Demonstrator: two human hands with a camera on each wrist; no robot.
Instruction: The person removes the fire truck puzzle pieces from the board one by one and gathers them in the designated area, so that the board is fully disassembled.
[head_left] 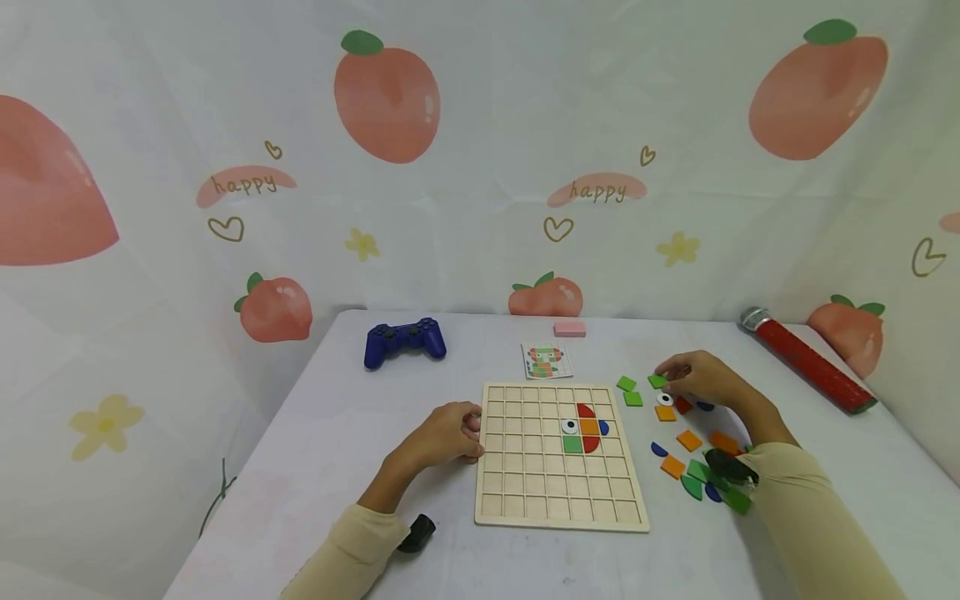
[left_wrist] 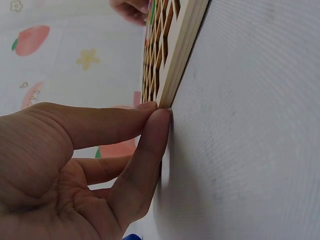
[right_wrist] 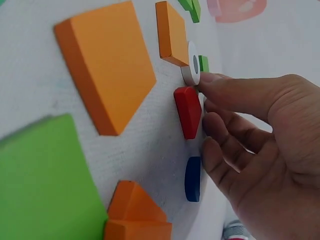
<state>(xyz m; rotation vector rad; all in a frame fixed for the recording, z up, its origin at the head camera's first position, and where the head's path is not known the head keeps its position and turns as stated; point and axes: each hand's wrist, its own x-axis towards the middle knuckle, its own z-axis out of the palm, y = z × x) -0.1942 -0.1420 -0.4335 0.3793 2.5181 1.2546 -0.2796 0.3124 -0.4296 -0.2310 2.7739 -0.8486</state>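
Note:
My left hand (head_left: 447, 435) pinches the left edge of the wooden grid board (head_left: 525, 508); in the left wrist view, thumb and fingertips of the hand (left_wrist: 100, 165) meet at the board's side (left_wrist: 180, 55). Red, orange, blue and green pieces and a white eye disc (head_left: 570, 426) sit in the board's right half. My right hand (head_left: 701, 379) is over loose pieces, its fingertips at a green square (head_left: 657, 382). In the right wrist view, the thumb of the hand (right_wrist: 265, 125) is beside another eye disc (right_wrist: 191, 65), above a red piece (right_wrist: 188, 112); the index fingertip is hidden, so its grasp is unclear.
Loose orange squares (head_left: 688, 441) and green and blue pieces lie right of the board. Behind it are a pattern card (head_left: 547, 361) and a pink block (head_left: 570, 329). A blue game controller (head_left: 405, 340) lies back left, a red microphone (head_left: 813, 362) back right.

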